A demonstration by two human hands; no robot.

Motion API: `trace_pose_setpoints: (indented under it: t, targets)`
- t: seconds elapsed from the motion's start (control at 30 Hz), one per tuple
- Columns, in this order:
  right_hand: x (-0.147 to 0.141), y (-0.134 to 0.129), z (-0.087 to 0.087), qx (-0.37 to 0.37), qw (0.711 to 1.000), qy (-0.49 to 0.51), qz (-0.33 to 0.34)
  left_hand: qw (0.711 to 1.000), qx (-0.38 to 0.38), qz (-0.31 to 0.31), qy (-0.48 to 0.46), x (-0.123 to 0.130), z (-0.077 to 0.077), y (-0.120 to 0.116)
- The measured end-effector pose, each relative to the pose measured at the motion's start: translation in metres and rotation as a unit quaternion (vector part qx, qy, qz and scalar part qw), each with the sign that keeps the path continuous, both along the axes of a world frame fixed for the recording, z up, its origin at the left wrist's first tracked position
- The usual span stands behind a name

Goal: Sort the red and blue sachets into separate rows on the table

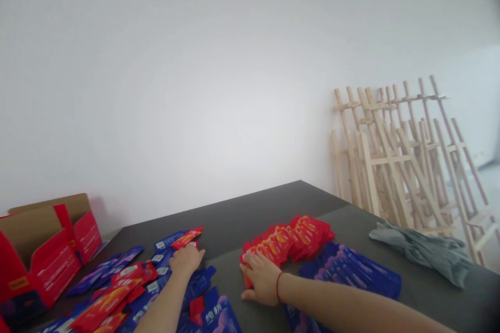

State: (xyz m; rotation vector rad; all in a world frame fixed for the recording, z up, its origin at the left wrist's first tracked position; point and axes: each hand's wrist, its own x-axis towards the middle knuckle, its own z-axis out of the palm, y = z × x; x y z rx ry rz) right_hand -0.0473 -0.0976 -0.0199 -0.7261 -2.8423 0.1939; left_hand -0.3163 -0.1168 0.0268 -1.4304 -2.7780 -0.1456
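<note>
At the desk (230,218), your right hand (263,281), fingers spread, appears to steady the fanned red packets (281,243), which calls for light pressure, while your left hand (186,261) dips among loose packets (107,302), its fingers' hold impossible to tell.

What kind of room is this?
Possibly an art studio used for packing: bare wooden easels lean by a white wall, and red and blue foil-like packets cover a dark table.

Dark table (230,218): scattered packets (107,304), red packet row (289,239), blue packet row (351,270), boxes (54,268), grey cloth (425,250).
</note>
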Motion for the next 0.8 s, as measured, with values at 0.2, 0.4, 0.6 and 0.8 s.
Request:
trace_pose_setpoints:
  t: [0.2, 0.4, 0.6, 0.8]
  targets:
    - [0.008, 0.006, 0.0, 0.006, 1.0, 0.002, -0.004, 0.998, -0.025, -0.03, 0.048, 0.017, -0.005, 0.001]
    - [0.009, 0.005, 0.003, 0.011, 1.0, -0.007, -0.009, 0.992, -0.024, -0.109, 0.065, 0.033, 0.006, -0.013]
    - [0.011, 0.007, 0.0, -0.005, 1.0, 0.022, 0.008, 0.98, 0.03, -0.199, 0.008, 0.058, 0.024, -0.045]
    - [0.013, 0.003, 0.017, -0.088, 0.987, 0.135, 0.021, 0.948, 0.037, -0.255, -0.186, 0.079, 0.02, -0.076]
